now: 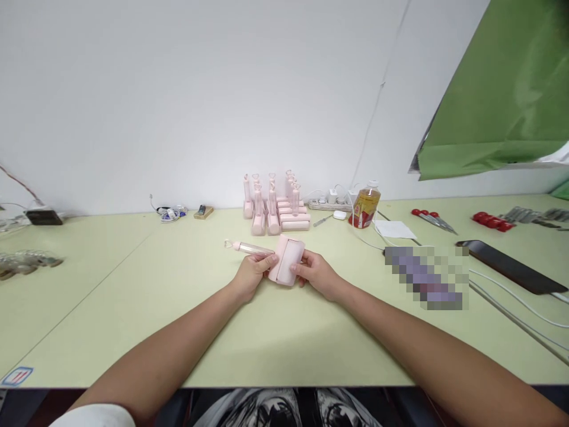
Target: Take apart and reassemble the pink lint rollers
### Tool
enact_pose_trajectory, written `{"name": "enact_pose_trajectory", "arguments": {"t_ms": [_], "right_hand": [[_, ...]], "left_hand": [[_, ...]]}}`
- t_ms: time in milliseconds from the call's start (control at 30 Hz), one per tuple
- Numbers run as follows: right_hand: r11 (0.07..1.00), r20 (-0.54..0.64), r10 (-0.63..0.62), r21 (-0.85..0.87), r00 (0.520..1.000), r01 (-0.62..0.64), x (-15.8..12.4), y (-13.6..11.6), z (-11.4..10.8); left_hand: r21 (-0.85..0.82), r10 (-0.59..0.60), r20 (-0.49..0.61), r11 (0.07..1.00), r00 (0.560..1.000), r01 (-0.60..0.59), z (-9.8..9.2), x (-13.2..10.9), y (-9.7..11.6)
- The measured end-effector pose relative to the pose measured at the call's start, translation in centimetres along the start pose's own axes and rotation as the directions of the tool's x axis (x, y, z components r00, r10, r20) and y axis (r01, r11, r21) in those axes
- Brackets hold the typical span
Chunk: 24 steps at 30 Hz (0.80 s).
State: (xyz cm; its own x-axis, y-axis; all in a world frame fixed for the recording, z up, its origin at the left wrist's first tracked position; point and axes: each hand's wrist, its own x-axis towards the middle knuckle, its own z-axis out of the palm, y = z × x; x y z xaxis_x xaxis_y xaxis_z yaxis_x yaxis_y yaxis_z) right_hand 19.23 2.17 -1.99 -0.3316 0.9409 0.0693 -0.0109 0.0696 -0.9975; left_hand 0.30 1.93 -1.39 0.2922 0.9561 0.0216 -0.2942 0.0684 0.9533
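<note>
Fingers of the left hand (254,271) and the right hand (316,273) pinch one pale pink device (288,261) between them, each thumb on top; how far the other fingers wrap underneath is mostly hidden. Its boxy head sits raised at mid-table, and its clear tube handle (255,249), ending in a heart-shaped loop, points toward half past nine.

From the device to the front edge at 6 o'clock runs a broad stretch of pale green tabletop (284,344); another wide stretch reaches toward 9 o'clock, crossed by a thin seam. At 12, room is tighter: a standing cluster of matching pink devices (272,224) backs up near the white wall (200,89). At least eight show; overlap prevents an exact count.

Counted elsewhere: one power strip (329,206) at 1 o'clock, one labelled drink bottle (365,207) at 2, one white sheet of paper (395,229) just beyond it, and one black smartphone (511,267) at 3. Three red-ended tools (433,219) lie between 2 and 3. Toward 10 are one cable bundle (171,214) and one small wooden block (203,213).
</note>
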Motion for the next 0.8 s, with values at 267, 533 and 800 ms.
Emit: {"name": "enact_pose_trajectory", "arguments": {"t_ms": [267, 533, 800], "right_hand": [[1.0, -0.078, 0.021, 0.022, 0.997, -0.019, -0.1, -0.8, 0.1], [0.982, -0.208, -0.039, -0.191, 0.977, -0.001, 0.7, -1.5, -2.4], [0.475, -0.225, -0.196, -0.873, 0.954, -0.109, 1.9, -1.5, -7.0]], "left_hand": [[-0.058, 0.009, -0.138, 0.998, 0.99, -0.017, 0.4, 0.2, 0.1], [-0.078, 0.065, -0.355, 0.992, 0.933, -0.098, -1.6, 1.2, 0.9], [0.065, 0.12, -0.45, 0.993, 0.885, -0.102, -2.8, 1.9, 1.0]]}}
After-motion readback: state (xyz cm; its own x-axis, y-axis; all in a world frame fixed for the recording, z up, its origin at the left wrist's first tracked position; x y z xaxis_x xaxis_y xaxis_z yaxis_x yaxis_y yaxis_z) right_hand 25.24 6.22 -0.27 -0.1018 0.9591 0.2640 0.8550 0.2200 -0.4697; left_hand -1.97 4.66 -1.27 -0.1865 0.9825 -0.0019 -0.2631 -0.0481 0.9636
